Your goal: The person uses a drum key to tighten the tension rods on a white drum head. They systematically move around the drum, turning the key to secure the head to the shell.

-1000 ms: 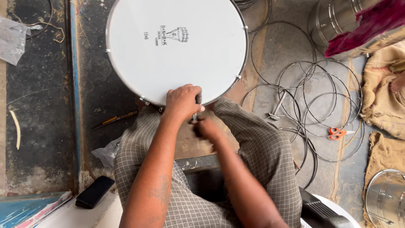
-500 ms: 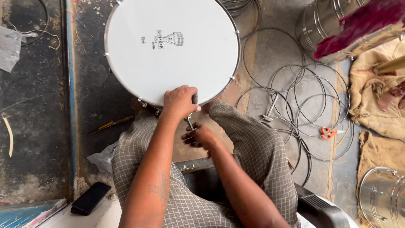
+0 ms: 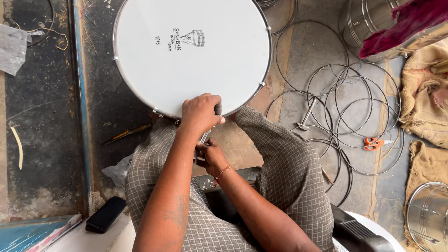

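Observation:
A round drum with a white head (image 3: 191, 51) and a metal rim stands on the floor between my knees. My left hand (image 3: 200, 112) is closed over the near edge of the rim, and a dark bit of metal shows by its thumb. Just below it, my right hand (image 3: 211, 156), with a thin bracelet at the wrist, grips a slim metal tool (image 3: 204, 137) that runs up to the rim under the left hand. Where the tool's tip meets the drum is hidden by my fingers.
Several thin wire hoops (image 3: 350, 112) lie on the floor to the right, with orange-handled scissors (image 3: 375, 143) among them. Steel drum shells (image 3: 364, 23) (image 3: 429, 214) and sacking (image 3: 424, 93) sit further right. A screwdriver-like tool (image 3: 126, 134) and a black case (image 3: 105, 214) lie at the left.
My right hand has slid a little down and to the left, under the left hand. The left hand has stayed on the rim. The view has shifted slightly.

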